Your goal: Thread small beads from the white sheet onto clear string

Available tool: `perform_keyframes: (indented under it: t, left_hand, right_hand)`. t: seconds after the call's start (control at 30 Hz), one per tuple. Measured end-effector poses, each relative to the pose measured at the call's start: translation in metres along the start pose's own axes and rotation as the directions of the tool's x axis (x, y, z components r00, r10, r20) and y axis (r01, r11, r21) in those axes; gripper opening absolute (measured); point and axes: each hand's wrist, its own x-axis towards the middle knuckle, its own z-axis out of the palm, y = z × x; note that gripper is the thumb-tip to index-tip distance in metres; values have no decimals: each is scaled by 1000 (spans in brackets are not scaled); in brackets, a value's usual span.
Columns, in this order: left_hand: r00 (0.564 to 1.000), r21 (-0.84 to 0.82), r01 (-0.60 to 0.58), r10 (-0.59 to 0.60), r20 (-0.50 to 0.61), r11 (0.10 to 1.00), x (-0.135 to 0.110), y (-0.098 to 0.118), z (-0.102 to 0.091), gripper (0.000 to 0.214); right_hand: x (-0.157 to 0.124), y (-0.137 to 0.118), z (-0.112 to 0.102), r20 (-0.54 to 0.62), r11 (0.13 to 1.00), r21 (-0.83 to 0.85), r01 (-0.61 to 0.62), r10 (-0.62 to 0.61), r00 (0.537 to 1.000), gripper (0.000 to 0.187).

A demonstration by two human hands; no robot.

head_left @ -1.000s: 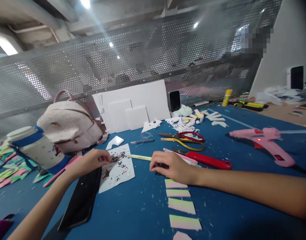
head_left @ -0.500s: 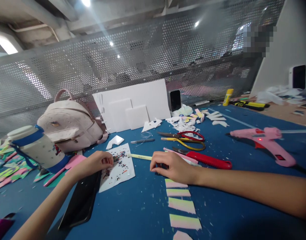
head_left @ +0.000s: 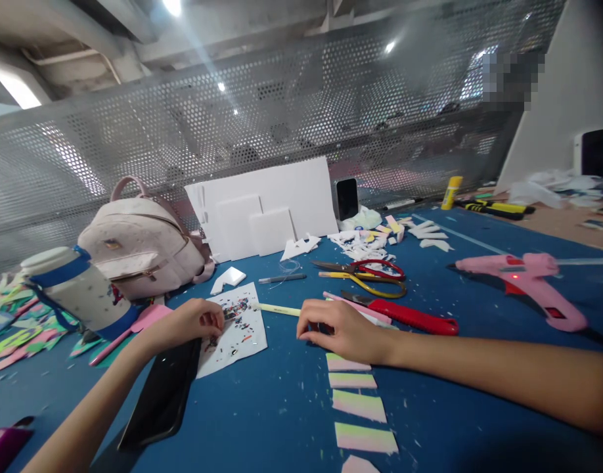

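Observation:
My left hand [head_left: 210, 318] has its fingers curled together in a pinch at the left edge of a white sheet [head_left: 249, 338] scattered with small dark and coloured bits. What those fingers hold, if anything, is hidden. Over the middle of the table, my right hand [head_left: 338, 328] is curled, thumb and fingers bent inward. A pale yellow stick [head_left: 282, 309] runs from the sheet to behind the right hand; whether the fingers grip it I cannot tell. Several yellow-and-pink foam strips [head_left: 358, 404] lie in a column just below the right hand.
A black phone [head_left: 158, 401] lies under my left forearm. Scissors [head_left: 380, 279], a red-handled cutter [head_left: 412, 316] and a pink glue gun [head_left: 523, 282] lie to the right. A tumbler [head_left: 77, 289], a backpack [head_left: 138, 246] and white foam boards [head_left: 301, 190] stand behind.
Both hands keep the same curled poses and places. The whole view has shifted very slightly.

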Motion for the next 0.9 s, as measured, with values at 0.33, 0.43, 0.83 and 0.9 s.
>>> perform_keyframes:
  t: [0.33,0.43,0.83,0.9]
  left_hand:
    - [998,83,-20,25,-50,996,-2,4,2,9]
    - [993,113,-53,64,-97,992,-2,7,2,7]
    - [974,94,-149,162,-156,984,-1,11,2,12]
    - [969,79,-169,180,-170,982,-2,10,3,14]
  right_hand:
    - [0,0,0,6,1000,10,3,-3,1000,8]
    - [1,1,1,5,1000,10,5,-5,1000,8]
    - [-1,1,1,-1,1000,18,7,-7,1000,7]
    - [-1,1,1,-1,1000,20,10,-10,1000,7]
